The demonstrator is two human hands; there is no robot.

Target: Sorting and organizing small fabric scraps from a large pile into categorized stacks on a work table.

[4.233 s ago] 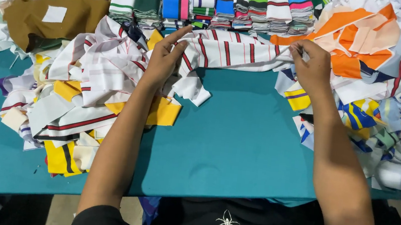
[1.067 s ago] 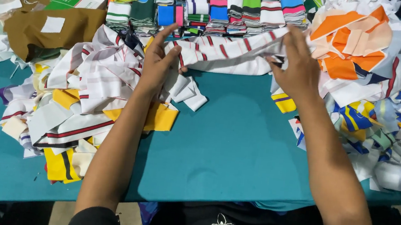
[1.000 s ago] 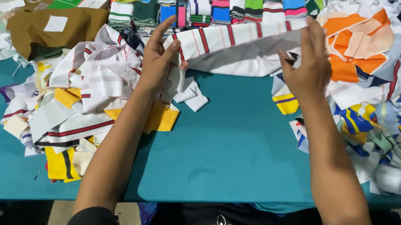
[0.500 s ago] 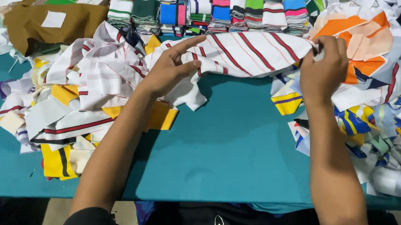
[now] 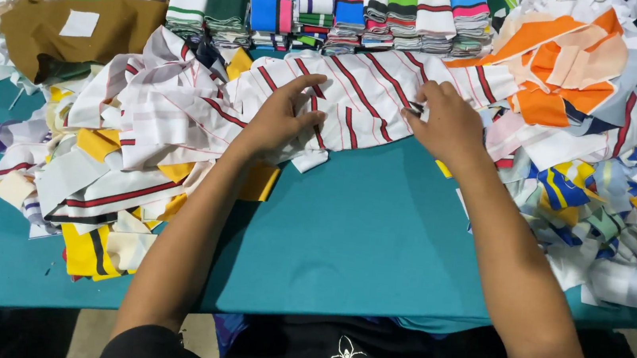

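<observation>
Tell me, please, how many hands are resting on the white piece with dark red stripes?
2. The left hand lies flat on the striped piece near its left end; the right hand presses its right part, fingers curled.

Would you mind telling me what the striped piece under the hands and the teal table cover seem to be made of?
The white piece with red stripes looks like soft knitted fabric, matte: it drapes and wrinkles under the left hand and right hand. The teal cover also looks like cloth, matte and smooth, since its front edge hangs in soft folds; the weave cannot be made out.
</observation>
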